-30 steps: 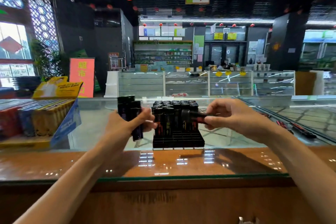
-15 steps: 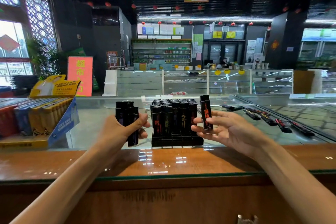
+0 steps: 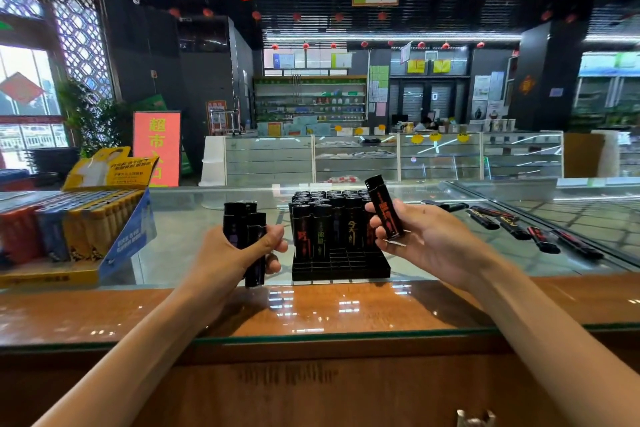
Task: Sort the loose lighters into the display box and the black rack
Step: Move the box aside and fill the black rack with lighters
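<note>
Nearest edge: a wooden counter ledge [image 3: 104, 315] is running across the view, with the glass countertop [image 3: 187, 218] lying just beyond it. Both forearms are reaching over the ledge. The left hand [image 3: 239, 253] is gripping a bunch of black lighters [image 3: 247, 229], fingers and thumb curled round them, the bunch standing upright just left of the black rack [image 3: 341, 267]; whether the lowest lighter is touching the glass, cannot tell. The right hand [image 3: 426, 239] is pinching a single red-printed lighter [image 3: 384, 208] between thumb and fingertips, its top leaning left, and is holding it at the rack's right side, above the cells. The rack is sitting on the glass between the two hands; the racked lighters [image 3: 332, 218] are standing upright in its rear rows, and the front grid cells are showing open. To the right, the loose lighters [image 3: 512, 227] are lying flat on the glass in a scattered line, well apart from the rack. At far left, the display box [image 3: 121, 243] is sitting tilted back, with coloured lighters [image 3: 62, 232] packed in rows, its yellow header card standing up behind. Farther off, glass showcases [image 3: 381, 156] and a red floor sign [image 3: 157, 146] are standing across the shop floor.
</note>
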Demonstrator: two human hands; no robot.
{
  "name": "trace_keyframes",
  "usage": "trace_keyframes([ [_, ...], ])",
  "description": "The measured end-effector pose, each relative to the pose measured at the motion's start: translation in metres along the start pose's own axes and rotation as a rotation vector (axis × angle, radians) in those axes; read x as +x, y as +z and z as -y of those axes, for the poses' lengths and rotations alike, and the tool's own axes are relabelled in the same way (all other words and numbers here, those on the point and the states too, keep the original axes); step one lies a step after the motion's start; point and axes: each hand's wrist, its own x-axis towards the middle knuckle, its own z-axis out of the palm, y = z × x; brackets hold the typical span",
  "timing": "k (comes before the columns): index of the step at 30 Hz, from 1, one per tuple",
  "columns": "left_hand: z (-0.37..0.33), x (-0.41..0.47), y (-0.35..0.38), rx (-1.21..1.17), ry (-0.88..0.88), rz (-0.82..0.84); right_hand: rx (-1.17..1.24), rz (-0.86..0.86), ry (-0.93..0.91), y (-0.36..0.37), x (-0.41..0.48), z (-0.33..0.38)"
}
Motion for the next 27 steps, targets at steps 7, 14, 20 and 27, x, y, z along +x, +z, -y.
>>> trace_keyframes([
  [7,-0.001,-0.001,0.001,0.030,-0.022,-0.001,0.121,-0.083,0.030,-0.010,0.004,0.007],
  [14,0.002,0.000,0.002,0.042,-0.042,0.029,-0.462,-0.237,-0.110,-0.017,0.011,0.007],
  [20,0.004,0.003,0.001,-0.016,-0.112,0.121,-0.871,-0.295,-0.326,-0.011,0.020,-0.001],
  [27,0.006,0.009,-0.001,-0.279,-0.254,0.320,-1.191,-0.295,-0.470,-0.006,0.025,-0.004],
])
